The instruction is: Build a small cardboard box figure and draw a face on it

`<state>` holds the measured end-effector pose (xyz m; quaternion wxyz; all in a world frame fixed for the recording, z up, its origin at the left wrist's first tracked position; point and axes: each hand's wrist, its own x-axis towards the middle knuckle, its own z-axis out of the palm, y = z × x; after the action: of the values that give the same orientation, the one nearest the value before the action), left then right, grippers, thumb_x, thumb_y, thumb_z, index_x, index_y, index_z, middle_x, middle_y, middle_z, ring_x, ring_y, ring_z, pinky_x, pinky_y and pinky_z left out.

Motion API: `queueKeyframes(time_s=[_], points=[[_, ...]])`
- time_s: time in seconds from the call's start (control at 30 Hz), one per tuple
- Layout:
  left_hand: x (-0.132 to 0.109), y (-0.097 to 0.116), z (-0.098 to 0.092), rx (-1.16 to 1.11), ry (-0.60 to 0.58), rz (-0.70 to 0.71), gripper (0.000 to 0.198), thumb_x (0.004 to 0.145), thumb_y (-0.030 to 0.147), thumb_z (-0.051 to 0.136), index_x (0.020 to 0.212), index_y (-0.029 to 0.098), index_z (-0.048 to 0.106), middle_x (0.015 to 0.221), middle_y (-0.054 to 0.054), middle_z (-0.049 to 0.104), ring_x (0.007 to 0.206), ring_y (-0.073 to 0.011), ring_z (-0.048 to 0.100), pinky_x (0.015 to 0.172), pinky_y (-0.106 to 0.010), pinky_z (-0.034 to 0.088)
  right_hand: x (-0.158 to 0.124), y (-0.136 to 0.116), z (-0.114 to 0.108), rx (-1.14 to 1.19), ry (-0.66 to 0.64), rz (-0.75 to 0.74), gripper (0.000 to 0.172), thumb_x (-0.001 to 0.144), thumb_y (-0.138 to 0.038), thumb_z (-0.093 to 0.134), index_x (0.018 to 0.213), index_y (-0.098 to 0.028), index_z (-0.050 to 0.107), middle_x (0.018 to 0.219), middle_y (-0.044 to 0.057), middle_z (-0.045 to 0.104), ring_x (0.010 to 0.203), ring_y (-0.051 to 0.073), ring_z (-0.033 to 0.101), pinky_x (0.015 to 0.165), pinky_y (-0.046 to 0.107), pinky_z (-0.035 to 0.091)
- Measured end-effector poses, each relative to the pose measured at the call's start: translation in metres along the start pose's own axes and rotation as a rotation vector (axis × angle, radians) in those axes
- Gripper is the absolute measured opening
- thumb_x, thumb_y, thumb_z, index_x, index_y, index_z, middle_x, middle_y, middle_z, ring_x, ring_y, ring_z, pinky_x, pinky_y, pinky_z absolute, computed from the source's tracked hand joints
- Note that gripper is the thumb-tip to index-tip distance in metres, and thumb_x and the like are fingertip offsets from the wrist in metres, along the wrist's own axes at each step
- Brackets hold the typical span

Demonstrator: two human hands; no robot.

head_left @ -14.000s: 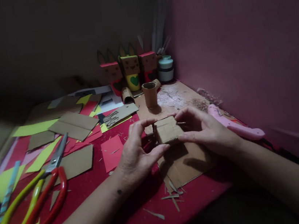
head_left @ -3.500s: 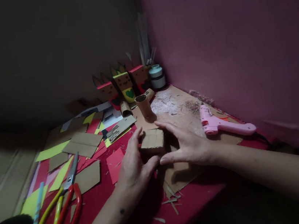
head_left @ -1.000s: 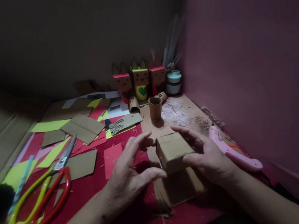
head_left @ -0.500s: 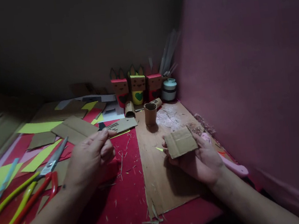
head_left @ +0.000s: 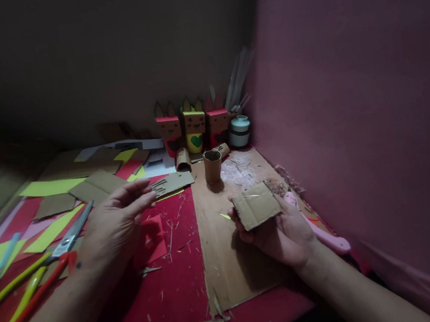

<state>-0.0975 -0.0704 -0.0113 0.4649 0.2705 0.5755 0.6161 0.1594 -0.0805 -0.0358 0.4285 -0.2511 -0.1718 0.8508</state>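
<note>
My right hand (head_left: pixel 283 231) holds a small cardboard piece (head_left: pixel 256 205), its brown flat face tilted up and a shiny streak along its top. The fingers wrap under and around its edges. My left hand (head_left: pixel 117 218) hovers above the red surface, fingers stretched and apart, with nothing visible in it. Just beyond its fingertips lies a cardboard strip (head_left: pixel 174 183) with slits cut in it. Under the left hand is a small red paper piece (head_left: pixel 154 237). A short cardboard tube (head_left: pixel 213 166) stands upright on the cardboard sheet (head_left: pixel 224 265) ahead of the right hand.
Scissors (head_left: pixel 67 244) with yellow and red handles lie at left among paper and cardboard pieces. Three decorated paper figures (head_left: pixel 194 126) stand at the back beside a pale blue jar (head_left: pixel 239 131). A pink glue gun (head_left: pixel 328 236) lies right, near the pink wall (head_left: pixel 351 111).
My left hand has opened from closed fingers and shifted slightly left. The right hand keeps the cardboard piece, now tilted a little differently. The view has moved slightly.
</note>
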Motion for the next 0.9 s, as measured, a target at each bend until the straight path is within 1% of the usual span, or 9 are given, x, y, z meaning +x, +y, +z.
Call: queueKeyframes(time_s=[0.07, 0.1, 0.27, 0.43, 0.57, 0.67, 0.73, 0.8, 0.9], points=[[-0.001, -0.001, -0.002, 0.036, -0.023, -0.018, 0.059, 0.052, 0.019, 0.093, 0.108, 0.024, 0.074, 0.081, -0.003, 0.074, 0.036, -0.0185, 0.062, 0.033, -0.033, 0.053, -0.001, 0.0, 0.003, -0.005, 0.015, 0.009, 0.052, 0.103, -0.042, 0.026, 0.107, -0.014, 0.069, 0.088, 0.01, 0.078, 0.07, 0.017, 0.07, 0.059, 0.028, 0.053], [0.0, -0.001, -0.004, 0.045, -0.024, -0.01, 0.059, 0.052, 0.02, 0.094, 0.108, 0.024, 0.074, 0.083, -0.004, 0.075, 0.038, -0.0197, 0.063, 0.033, -0.034, 0.054, -0.002, 0.0, 0.003, -0.004, 0.017, 0.016, 0.053, 0.103, -0.044, 0.025, 0.107, -0.014, 0.069, 0.087, 0.01, 0.078, 0.069, 0.017, 0.07, 0.058, 0.028, 0.053], [0.01, 0.005, -0.007, -0.013, 0.013, 0.041, 0.04, 0.057, 0.011, 0.09, 0.094, 0.019, 0.075, 0.084, -0.005, 0.076, 0.051, -0.0154, 0.068, 0.039, -0.021, 0.053, -0.007, 0.001, 0.003, 0.026, -0.001, 0.048, 0.054, 0.1, -0.05, 0.033, 0.107, -0.013, 0.071, 0.089, 0.008, 0.08, 0.075, 0.016, 0.072, 0.063, 0.026, 0.054], [0.017, 0.005, -0.001, -0.085, -0.021, 0.021, 0.023, 0.06, -0.002, 0.081, 0.077, 0.013, 0.074, 0.076, -0.005, 0.075, 0.063, -0.0125, 0.071, 0.054, -0.015, 0.056, -0.008, 0.001, -0.003, -0.003, -0.029, 0.039, 0.045, 0.089, -0.051, 0.058, 0.11, -0.014, 0.071, 0.096, 0.008, 0.08, 0.084, 0.018, 0.073, 0.067, 0.028, 0.057], [0.021, 0.001, -0.003, -0.113, -0.045, 0.013, 0.019, 0.064, -0.002, 0.077, 0.075, 0.013, 0.074, 0.073, -0.005, 0.074, 0.062, -0.0111, 0.071, 0.057, -0.013, 0.056, -0.009, 0.008, -0.006, -0.097, 0.059, -0.177, 0.044, 0.071, -0.038, 0.082, 0.109, -0.02, 0.07, 0.103, 0.004, 0.078, 0.091, 0.019, 0.072, 0.078, 0.03, 0.058], [0.023, 0.002, -0.007, -0.121, -0.057, 0.02, 0.016, 0.069, -0.001, 0.075, 0.076, 0.014, 0.075, 0.074, -0.005, 0.074, 0.063, -0.0115, 0.071, 0.056, -0.013, 0.056, -0.01, 0.016, -0.005, -0.341, 0.08, -0.381, 0.065, 0.062, -0.019, 0.087, 0.121, -0.024, 0.062, 0.119, 0.004, 0.072, 0.105, 0.022, 0.068, 0.093, 0.034, 0.055], [0.024, 0.003, -0.009, -0.131, -0.058, 0.038, 0.016, 0.07, -0.001, 0.075, 0.077, 0.014, 0.074, 0.076, -0.004, 0.075, 0.065, -0.0108, 0.072, 0.059, -0.012, 0.057, -0.009, 0.022, -0.006, -0.59, 0.072, -0.471, 0.074, 0.062, -0.013, 0.084, 0.129, -0.027, 0.054, 0.13, 0.006, 0.065, 0.119, 0.025, 0.062, 0.102, 0.04, 0.051], [0.024, 0.005, -0.009, -0.143, -0.066, 0.055, 0.017, 0.07, -0.001, 0.076, 0.077, 0.014, 0.073, 0.077, -0.003, 0.075, 0.066, -0.0099, 0.072, 0.063, -0.012, 0.057, -0.007, 0.025, -0.009, -0.887, 0.074, -0.517, 0.073, 0.068, -0.014, 0.08, 0.132, -0.027, 0.048, 0.136, 0.009, 0.06, 0.129, 0.028, 0.055, 0.111, 0.048, 0.044], [0.019, 0.006, -0.006, -0.16, -0.119, 0.058, 0.018, 0.067, 0.001, 0.078, 0.079, 0.014, 0.073, 0.076, -0.004, 0.076, 0.067, -0.0102, 0.072, 0.066, -0.013, 0.059, -0.004, 0.027, -0.016, -1.249, 0.101, -0.5, 0.072, 0.073, -0.019, 0.074, 0.138, -0.022, 0.043, 0.139, 0.015, 0.055, 0.134, 0.032, 0.05, 0.117, 0.058, 0.033]])
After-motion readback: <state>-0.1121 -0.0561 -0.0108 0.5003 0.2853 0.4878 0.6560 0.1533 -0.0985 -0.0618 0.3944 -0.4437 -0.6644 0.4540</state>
